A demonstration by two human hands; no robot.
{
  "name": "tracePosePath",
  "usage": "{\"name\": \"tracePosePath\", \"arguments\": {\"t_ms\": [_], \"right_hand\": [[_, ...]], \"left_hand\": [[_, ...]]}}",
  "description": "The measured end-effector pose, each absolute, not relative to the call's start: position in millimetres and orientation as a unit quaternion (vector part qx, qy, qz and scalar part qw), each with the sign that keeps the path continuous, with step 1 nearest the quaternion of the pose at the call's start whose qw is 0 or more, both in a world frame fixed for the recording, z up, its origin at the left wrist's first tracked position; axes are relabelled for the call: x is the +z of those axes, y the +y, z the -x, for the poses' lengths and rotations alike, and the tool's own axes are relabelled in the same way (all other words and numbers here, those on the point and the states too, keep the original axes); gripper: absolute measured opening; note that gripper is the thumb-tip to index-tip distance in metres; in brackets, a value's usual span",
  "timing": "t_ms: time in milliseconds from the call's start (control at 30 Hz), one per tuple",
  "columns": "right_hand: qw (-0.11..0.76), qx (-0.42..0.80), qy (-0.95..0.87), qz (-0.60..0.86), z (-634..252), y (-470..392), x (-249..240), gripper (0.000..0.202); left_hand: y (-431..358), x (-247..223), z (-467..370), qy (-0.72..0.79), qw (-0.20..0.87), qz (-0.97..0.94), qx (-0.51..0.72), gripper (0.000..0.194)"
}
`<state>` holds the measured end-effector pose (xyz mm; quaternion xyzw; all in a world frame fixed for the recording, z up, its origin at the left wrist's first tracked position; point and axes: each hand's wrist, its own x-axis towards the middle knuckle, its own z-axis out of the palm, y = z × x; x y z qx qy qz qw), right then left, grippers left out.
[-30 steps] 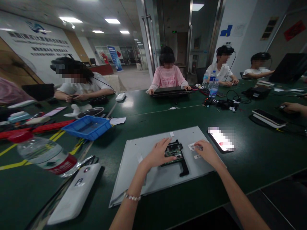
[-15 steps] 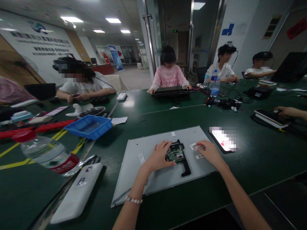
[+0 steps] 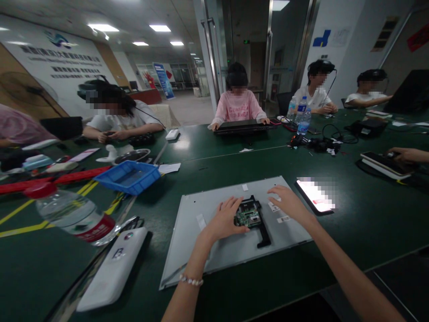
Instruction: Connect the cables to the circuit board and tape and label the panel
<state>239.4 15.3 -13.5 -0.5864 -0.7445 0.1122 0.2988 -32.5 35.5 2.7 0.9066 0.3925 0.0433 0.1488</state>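
A flat light-grey panel (image 3: 231,257) lies on the dark green table in front of me. On its middle sits a green circuit board (image 3: 247,218) in a black plastic frame (image 3: 264,235) with a leg reaching toward me. My left hand (image 3: 226,221), with a beaded bracelet at the wrist, rests at the board's left side, thumb and fingers spread around that edge. To the right, my right hand (image 3: 288,203) hovers over the panel near white labels (image 3: 283,219); its fingers are bent and apart, with nothing visible in them.
A lit phone (image 3: 315,197) lies right of the panel. On the left are a blue plastic tray (image 3: 129,179), a tilted water bottle (image 3: 75,214) and a white power bank (image 3: 114,270). Several people sit around the table; cables (image 3: 318,144) lie toward the back right.
My right hand has lifted slightly up and left from the labels, its fingertips parting. The left hand keeps its place at the circuit board. The whole view has shifted a little.
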Motion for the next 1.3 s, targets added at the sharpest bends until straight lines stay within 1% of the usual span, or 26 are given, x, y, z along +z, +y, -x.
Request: {"name": "tracePosePath", "arguments": {"t_ms": [133,267,400,533,733,867,1033,1167,1300], "right_hand": [[0.249,0.093,-0.81,0.523,-220,61,-7,0.025],[0.194,0.083,-0.849,0.485,-200,98,-11,0.026],[0.16,0.07,-0.86,0.479,-186,112,-16,0.017],[0.164,0.06,-0.849,0.499,-186,107,-12,0.018],[0.175,0.001,-0.813,0.556,-213,74,-2,0.023],[0.178,0.036,-0.793,0.581,-227,52,-8,0.019],[0.196,0.095,-0.794,0.568,-231,42,-17,0.015],[0.185,0.09,-0.801,0.563,-233,47,-18,0.015],[0.188,0.053,-0.807,0.557,-225,52,-13,0.02]], "left_hand": [[36,1,33,0.391,0.15,-0.906,0.049,0.1],[36,-1,34,0.389,0.159,-0.906,0.058,0.1],[35,0,34,0.396,0.154,-0.904,0.056,0.099],[33,2,33,0.402,0.162,-0.9,0.053,0.099],[32,4,34,0.398,0.162,-0.901,0.054,0.099],[32,4,34,0.396,0.161,-0.902,0.055,0.1],[32,3,33,0.396,0.157,-0.903,0.051,0.1],[33,2,33,0.397,0.15,-0.904,0.048,0.102],[34,0,34,0.4,0.153,-0.902,0.052,0.106]]}}
